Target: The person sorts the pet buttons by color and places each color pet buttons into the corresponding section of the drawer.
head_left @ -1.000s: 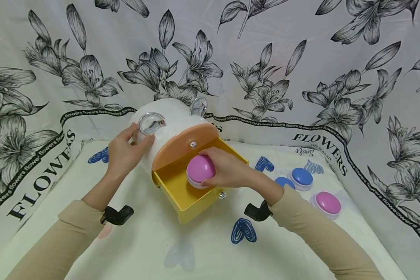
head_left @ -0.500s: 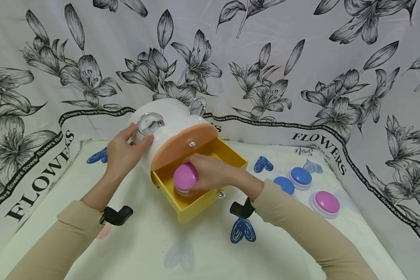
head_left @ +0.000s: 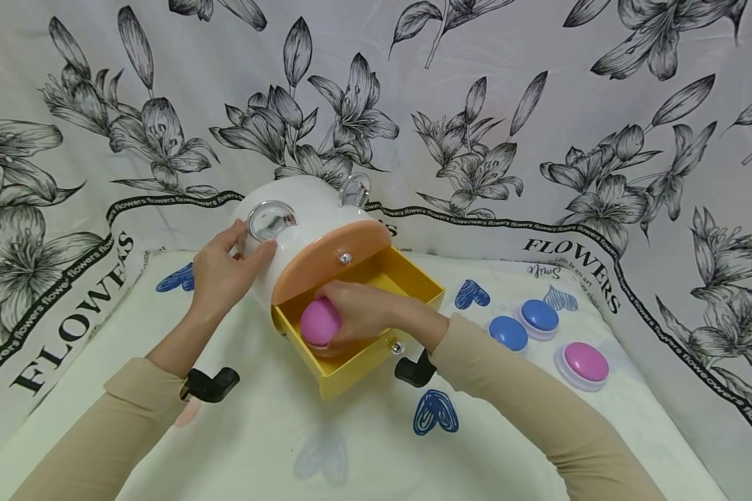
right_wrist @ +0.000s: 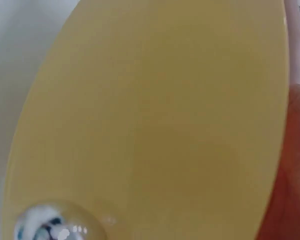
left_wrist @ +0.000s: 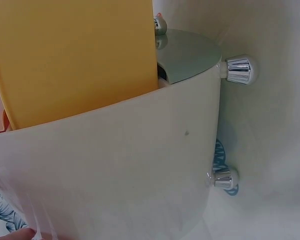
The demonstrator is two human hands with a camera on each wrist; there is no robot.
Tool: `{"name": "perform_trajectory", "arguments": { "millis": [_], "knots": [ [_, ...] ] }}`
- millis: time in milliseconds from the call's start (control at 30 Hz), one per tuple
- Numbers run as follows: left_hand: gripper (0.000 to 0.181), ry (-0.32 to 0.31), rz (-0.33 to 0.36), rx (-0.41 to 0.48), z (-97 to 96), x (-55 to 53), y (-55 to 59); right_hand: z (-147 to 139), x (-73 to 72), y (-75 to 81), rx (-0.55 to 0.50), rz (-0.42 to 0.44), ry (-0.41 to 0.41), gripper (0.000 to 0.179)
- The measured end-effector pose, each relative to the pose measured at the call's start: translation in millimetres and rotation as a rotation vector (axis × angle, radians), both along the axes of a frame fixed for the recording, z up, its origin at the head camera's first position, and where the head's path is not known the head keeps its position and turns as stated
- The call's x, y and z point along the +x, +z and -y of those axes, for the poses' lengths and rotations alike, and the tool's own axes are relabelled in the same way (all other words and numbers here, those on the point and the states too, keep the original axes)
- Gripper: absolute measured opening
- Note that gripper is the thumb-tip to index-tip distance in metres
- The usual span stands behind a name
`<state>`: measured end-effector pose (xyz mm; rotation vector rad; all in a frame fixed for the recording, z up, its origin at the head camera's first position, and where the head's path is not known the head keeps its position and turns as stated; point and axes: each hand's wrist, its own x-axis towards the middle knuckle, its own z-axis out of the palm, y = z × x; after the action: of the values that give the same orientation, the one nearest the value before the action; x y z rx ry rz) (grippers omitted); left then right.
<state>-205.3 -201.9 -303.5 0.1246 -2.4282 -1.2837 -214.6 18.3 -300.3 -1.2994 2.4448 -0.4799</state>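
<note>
Leftmost, the left hand [head_left: 230, 268] rests on the white box [head_left: 310, 202] at its eight o'clock, fingers relaxed and thumb spread against the side, wrapped round nothing. A black wrist camera [head_left: 209, 385] sits at six o'clock from that hand. The box carries two shiny rings [head_left: 272, 221], the left one just beside the thumb tip, and an orange panel [head_left: 313, 270] with a silver knob [head_left: 345, 259]. From beneath that panel a yellow drawer [head_left: 347, 376] juts toward five o'clock. Inside the drawer, at nine o'clock from its middle, is a pink push light [head_left: 320, 322]; whether it touches the drawer floor cannot be told. The right hand [head_left: 358, 311] grips the light from its three o'clock side, thumb and fingers curled about it. Another silver knob [head_left: 397, 346] stands on the drawer front. Well apart, at three o'clock from the drawer, a blue light [head_left: 508, 333] lies on the cloth [head_left: 382, 459], a second blue light [head_left: 539, 315] at its two o'clock. Rightmost is another pink light [head_left: 585, 362], between three and four o'clock from the drawer.
</note>
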Motion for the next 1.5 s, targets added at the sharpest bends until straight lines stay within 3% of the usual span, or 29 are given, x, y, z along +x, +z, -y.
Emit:
{"name": "perform_trajectory", "arguments": {
  "millis": [633, 967, 1167, 1500],
  "knots": [
    [0.069, -0.005, 0.006, -0.002, -0.1, -0.4, 1.1, 4, -3.3, -10.2, 0.083, 0.077, -0.023, 0.066],
    [0.07, 0.006, 0.011, 0.0, -0.5, -0.4, 0.0, -1, -4.9, -10.4, 0.069, 0.103, -0.013, 0.066],
    [0.071, 0.005, 0.004, 0.001, -0.4, 0.2, -0.6, -12, -9.1, -6.2, 0.015, 0.052, 0.028, 0.058],
    [0.072, 0.001, 0.006, 0.003, -1.1, 0.1, -0.8, -38, -8.5, 7.5, -0.043, 0.007, -0.058, 0.051]
  ]
}}
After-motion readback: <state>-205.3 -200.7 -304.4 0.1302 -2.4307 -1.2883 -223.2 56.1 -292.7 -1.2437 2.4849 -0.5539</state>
